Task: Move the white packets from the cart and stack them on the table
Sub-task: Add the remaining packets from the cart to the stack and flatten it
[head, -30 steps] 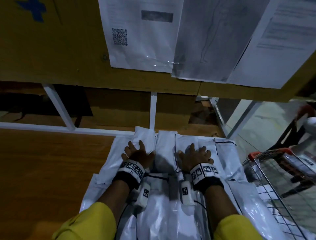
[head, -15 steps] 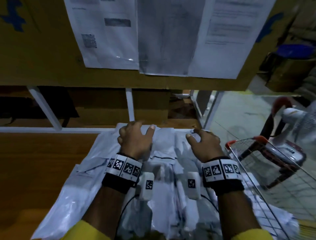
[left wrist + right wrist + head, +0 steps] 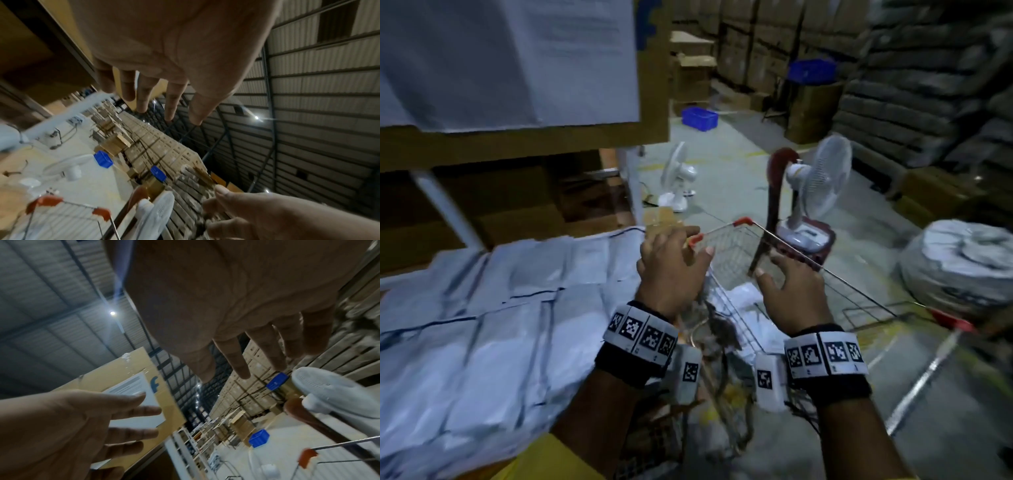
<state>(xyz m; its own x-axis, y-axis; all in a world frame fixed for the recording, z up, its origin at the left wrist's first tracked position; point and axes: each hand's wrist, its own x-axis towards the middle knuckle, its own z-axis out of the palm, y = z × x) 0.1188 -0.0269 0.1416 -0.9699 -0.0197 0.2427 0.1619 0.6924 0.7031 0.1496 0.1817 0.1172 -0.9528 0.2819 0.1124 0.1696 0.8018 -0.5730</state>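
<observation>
Several white packets [image 3: 493,308] lie stacked on the table at the left of the head view. A wire cart [image 3: 743,246] with red corner caps stands to the right of the table; a few white packets [image 3: 746,298] lie in its bottom. My left hand [image 3: 671,263] hovers over the cart's left rim, fingers spread and holding nothing. My right hand [image 3: 787,291] hovers above the cart's inside, fingers spread and empty too. In the wrist views the left hand [image 3: 156,100] and the right hand [image 3: 246,360] show relaxed, spread fingers in the air.
A white fan [image 3: 818,178] sits on a dark red stool [image 3: 804,240] just behind the cart. A second fan [image 3: 678,178] stands on the floor. A wrapped bundle [image 3: 959,263] lies at the right. A shelf board with papers [image 3: 517,58] hangs above the table. Cardboard boxes [image 3: 756,44] fill the back.
Both hands have lifted off the packets on the table and swung right, over the cart. The head view has turned right with them.
</observation>
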